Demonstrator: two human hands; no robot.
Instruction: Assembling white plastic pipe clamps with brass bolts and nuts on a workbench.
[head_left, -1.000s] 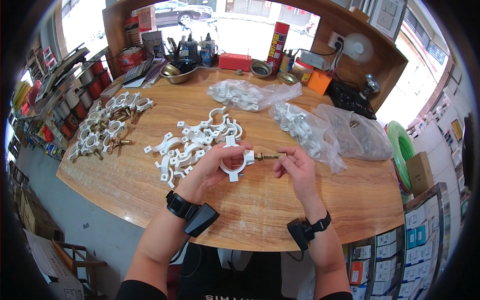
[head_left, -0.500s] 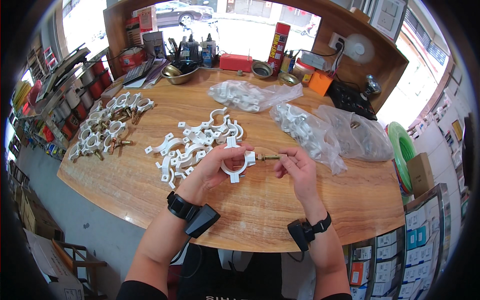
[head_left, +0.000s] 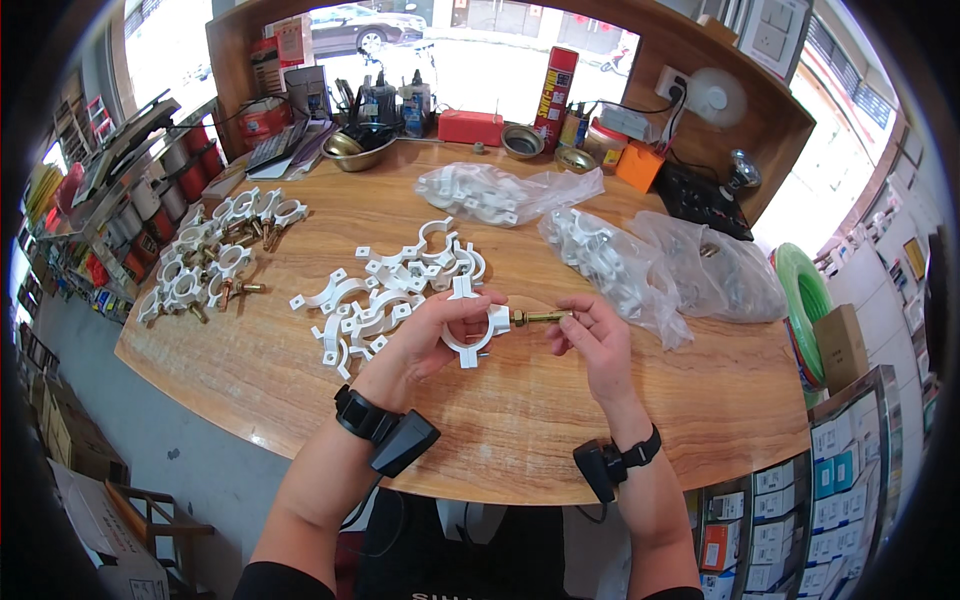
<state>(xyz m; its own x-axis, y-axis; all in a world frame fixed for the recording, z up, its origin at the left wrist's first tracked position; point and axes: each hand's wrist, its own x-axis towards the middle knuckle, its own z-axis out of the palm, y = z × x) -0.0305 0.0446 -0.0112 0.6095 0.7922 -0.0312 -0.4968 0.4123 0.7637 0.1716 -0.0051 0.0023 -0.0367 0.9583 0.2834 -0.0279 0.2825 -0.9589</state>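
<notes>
My left hand (head_left: 440, 332) is closed around a white plastic pipe clamp (head_left: 466, 357), its ring turned toward me above the table. A brass-coloured bolt (head_left: 535, 317) with a nut sticks out sideways from the clamp's right side. At the bolt's free end, the thumb and fingers of my right hand (head_left: 590, 335) pinch it. Behind and left of my left hand lies a loose pile of white clamp halves (head_left: 375, 300). Farther left, several clamps with bolts fitted (head_left: 205, 260) lie in a group.
Clear plastic bags of white clamp parts (head_left: 485, 192) lie behind my hands, and a bag of metal pieces (head_left: 715, 265) rests at the right. Along the back stand metal bowls (head_left: 523, 141), a red spray can (head_left: 556, 95) and an orange box (head_left: 640, 165). The wooden table (head_left: 480, 440) curves at its front edge.
The nut and bolt look slightly turned between my right fingers. Both hands stay in nearly the same place, and the piles are unmoved.
</notes>
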